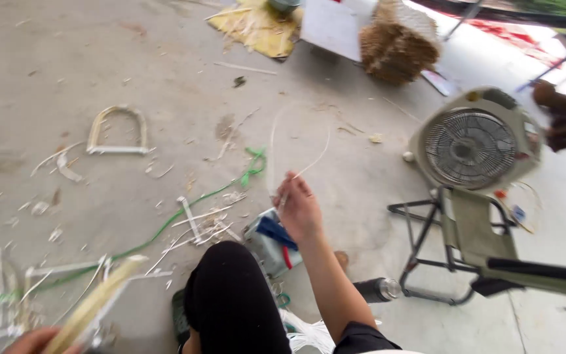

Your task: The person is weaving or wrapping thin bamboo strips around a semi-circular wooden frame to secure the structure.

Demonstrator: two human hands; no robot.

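— So, nearest first: what's each hand doing?

— The left hand (pixel 34 341), at the bottom edge, is closed around a bundle of pale cane strips (pixel 93 305). The right hand (pixel 298 208) pinches one thin strip (pixel 299 141), looping out over the floor (pixel 165 78) — probably drawn taut to keep it straight.

— And farther off?

— A box fan (pixel 471 145) on a folding stool (pixel 456 242), then a woven basket (pixel 397 42); I can't tell what's inside it.

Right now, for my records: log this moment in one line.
right hand: pinches thin pale strip | left hand: holds cane bundle | floor: scraps
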